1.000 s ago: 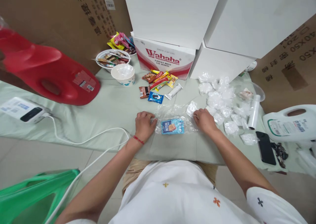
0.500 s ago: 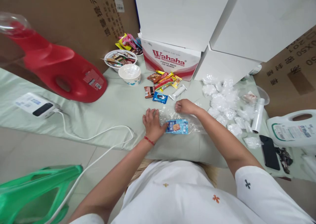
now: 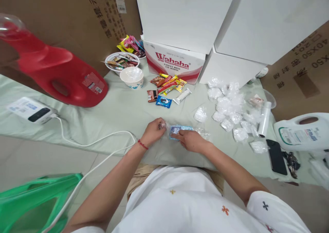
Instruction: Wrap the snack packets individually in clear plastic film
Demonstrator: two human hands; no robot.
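Note:
A blue snack packet [image 3: 181, 127] lies flat near the table's front edge, on a clear plastic wrap [image 3: 205, 133] whose right end spreads on the cloth. My left hand [image 3: 152, 131], with a red string at the wrist, is closed on the bunched left end of the wrap. From the right, my right hand [image 3: 192, 141] reaches over the packet, its fingers bent and pressing on its lower edge; the thumb is partly hidden. Behind the hands lie a small blue packet [image 3: 163, 101], a white-wrapped bar [image 3: 182, 96] and several colourful snacks [image 3: 168, 86].
Several crumpled clear-wrapped bundles [image 3: 226, 104] and a white roll [image 3: 264, 120] lie to the right, near a phone [image 3: 277, 157], keys [image 3: 291, 163] and a white jug [image 3: 302, 132]. At left stand a red detergent bottle [image 3: 66, 75] and a paper bowl [image 3: 132, 78]; a cable [image 3: 113, 132] crosses the table.
My left hand has closed on the wrap's left end. My right hand has come down from above onto the packet. A wrapped bundle beyond it now shows uncovered.

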